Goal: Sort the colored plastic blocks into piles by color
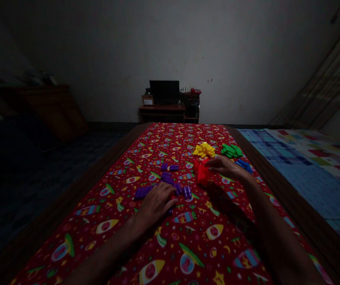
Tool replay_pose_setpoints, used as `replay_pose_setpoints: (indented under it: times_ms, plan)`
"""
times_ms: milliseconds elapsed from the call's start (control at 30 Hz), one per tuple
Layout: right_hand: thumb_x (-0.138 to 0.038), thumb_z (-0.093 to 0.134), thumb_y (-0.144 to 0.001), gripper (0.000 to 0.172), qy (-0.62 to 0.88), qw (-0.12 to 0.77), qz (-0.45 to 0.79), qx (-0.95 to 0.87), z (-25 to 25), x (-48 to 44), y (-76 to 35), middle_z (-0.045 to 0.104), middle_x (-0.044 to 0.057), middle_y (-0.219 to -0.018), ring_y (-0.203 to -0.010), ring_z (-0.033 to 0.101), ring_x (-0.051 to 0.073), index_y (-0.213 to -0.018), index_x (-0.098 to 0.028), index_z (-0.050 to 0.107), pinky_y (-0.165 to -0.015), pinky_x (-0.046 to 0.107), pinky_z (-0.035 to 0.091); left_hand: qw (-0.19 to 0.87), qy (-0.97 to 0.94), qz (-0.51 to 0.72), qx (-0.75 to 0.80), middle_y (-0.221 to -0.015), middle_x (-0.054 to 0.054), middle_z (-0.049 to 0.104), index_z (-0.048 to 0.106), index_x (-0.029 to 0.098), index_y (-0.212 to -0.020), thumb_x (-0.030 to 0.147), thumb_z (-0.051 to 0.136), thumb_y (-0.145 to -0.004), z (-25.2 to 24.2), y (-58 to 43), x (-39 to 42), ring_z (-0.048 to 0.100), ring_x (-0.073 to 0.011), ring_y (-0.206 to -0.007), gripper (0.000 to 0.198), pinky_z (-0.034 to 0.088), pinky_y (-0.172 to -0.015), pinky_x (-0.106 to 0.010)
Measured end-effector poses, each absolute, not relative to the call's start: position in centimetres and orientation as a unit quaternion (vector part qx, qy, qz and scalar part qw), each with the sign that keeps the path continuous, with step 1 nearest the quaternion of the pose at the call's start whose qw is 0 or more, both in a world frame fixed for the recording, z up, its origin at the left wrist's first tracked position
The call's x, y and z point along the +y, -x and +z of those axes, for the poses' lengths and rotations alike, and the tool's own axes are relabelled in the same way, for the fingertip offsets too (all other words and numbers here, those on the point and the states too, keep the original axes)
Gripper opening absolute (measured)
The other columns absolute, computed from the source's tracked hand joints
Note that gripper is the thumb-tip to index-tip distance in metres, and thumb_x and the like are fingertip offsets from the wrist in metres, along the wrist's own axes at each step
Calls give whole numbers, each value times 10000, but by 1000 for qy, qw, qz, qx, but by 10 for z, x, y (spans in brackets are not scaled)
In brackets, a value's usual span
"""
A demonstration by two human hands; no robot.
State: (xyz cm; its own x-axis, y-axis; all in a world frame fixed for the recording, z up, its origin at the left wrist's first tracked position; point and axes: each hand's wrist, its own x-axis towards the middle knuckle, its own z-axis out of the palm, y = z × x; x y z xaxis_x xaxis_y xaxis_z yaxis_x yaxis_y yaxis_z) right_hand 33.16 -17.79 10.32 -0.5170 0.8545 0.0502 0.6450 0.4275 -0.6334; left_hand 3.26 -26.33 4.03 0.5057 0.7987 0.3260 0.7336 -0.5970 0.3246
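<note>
Head view, left hand (155,200) palm-down, right hand (226,166) angled inward

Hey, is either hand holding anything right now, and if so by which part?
The right hand is at the red pieces, the left hand over the purple pieces; whether either grips one cannot be told.

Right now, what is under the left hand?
Purple pieces show around the left hand, beyond its fingers and near the thumb, on red patterned cloth. Whatever lies directly beneath the palm and fingers is covered, so I can't tell whether pieces are there.
</note>
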Motion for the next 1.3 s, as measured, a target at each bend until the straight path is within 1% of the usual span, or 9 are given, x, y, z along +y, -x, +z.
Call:
replay_pose_setpoints:
  times_ms: [133,233,400,633,833,1000,1133,1200,1300]
  plan:
    - [-174,591,-681,257,527,127,299,-785,91,-166,-354,712,33,-743,-666,602,163,-882,-115,740,-587,220,429,37,-872,194,448,-1122,-81,633,572,187,-1156,245,572,-885,34,-34,-266,548,-238,-1069,278,460,-933,-400]
    - [-113,571,-664,248,572,127,235,-776,86,-165,-347,686,13,-684,-641,588,141,-848,-124,736,-559,197,389,42,-872,189,450,-1106,-81,634,582,186,-1128,227,575,-875,36,-35,-266,555,-237,-1043,256,475,-915,-391]
    - [-73,543,-678,211,613,163,111,-765,90,-168,-333,680,58,-750,-667,571,135,-806,-114,705,-565,196,345,71,-853,223,466,-1095,-78,601,570,204,-1149,261,588,-854,38,-30,-262,560,-232,-1047,302,497,-896,-375]
    - [-30,483,-685,193,497,214,118,-833,101,-193,-302,594,16,-639,-580,470,101,-739,-119,646,-554,204,292,97,-839,252,472,-1135,-84,622,564,200,-1173,259,582,-833,42,-28,-266,567,-244,-1086,346,475,-952,-401]
    - [-30,514,-755,246,306,176,226,-908,89,-232,-242,635,24,-768,-637,502,92,-936,-132,646,-585,185,328,125,-818,289,480,-1148,-87,646,551,200,-1206,226,414,-915,38,-23,-258,610,-213,-1054,323,487,-939,-382]
    - [-204,490,-905,194,309,187,154,-920,55,-244,-216,642,75,-841,-720,544,140,-1048,-133,601,-656,241,384,52,-850,263,454,-1128,-95,666,624,186,-1107,228,442,-891,25,-9,-240,593,-231,-1079,285,465,-975,-429]
    - [-315,473,-936,324,312,237,62,-918,21,-252,-207,609,150,-1104,-1024,540,233,-1207,-142,512,-844,351,430,15,-866,249,434,-1172,-107,655,637,182,-1077,224,438,-876,14,-2,-233,594,-233,-1102,286,405,-1042,-481]
    - [-333,468,-936,389,324,258,19,-910,9,-257,-204,565,175,-1209,-1142,489,269,-1276,-143,466,-920,410,416,13,-864,260,432,-1182,-111,648,632,179,-1083,219,427,-870,8,0,-230,594,-229,-1105,298,427,-1025,-472]
    - [-325,460,-939,386,344,265,-5,-901,1,-258,-200,578,164,-1193,-1131,502,271,-1291,-165,464,-926,436,426,19,-854,281,438,-1168,-118,647,636,174,-1063,216,398,-878,-1,4,-226,597,-222,-1100,304,479,-972,-438]
